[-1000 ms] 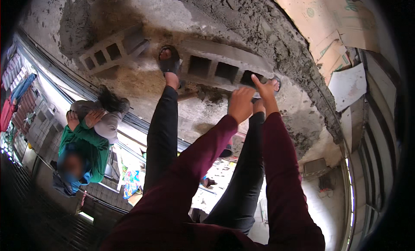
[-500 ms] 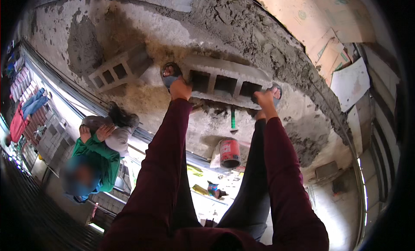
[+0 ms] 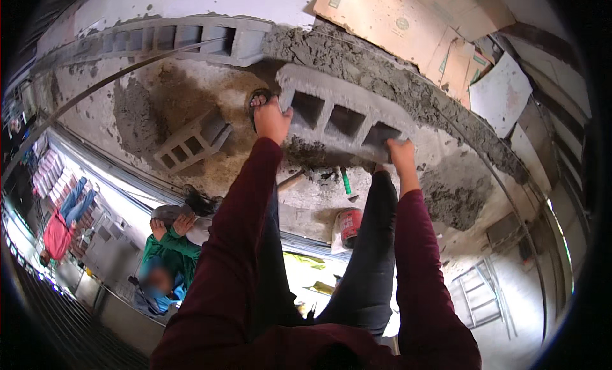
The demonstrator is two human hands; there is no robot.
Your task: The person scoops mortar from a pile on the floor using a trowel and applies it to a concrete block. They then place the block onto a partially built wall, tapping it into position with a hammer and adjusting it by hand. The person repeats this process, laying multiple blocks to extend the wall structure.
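A grey hollow concrete block [image 3: 344, 96] is held between my two hands above the stained floor. My left hand [image 3: 274, 120] grips its left end, next to my sandaled foot. My right hand [image 3: 400, 153] is closed on its lower right end. A strip of wet mortar [image 3: 370, 54] runs just beyond the block. Below the block lie a green-handled tool [image 3: 345, 182] and a wooden handle [image 3: 291, 180], with a red bucket [image 3: 350, 227] nearer to me.
A second loose block [image 3: 188, 150] lies to the left. Behind runs a row of blocks [image 3: 166, 38], crossed in view by a thin rod [image 3: 95, 86]. Cardboard [image 3: 401, 22] is at top right. A person in green [image 3: 169, 255] and one in red [image 3: 59, 233] are at lower left.
Both hands have taken hold of the block, which is now lifted and tilted, its left end farther forward. The view has shifted, bringing the row of blocks into sight.
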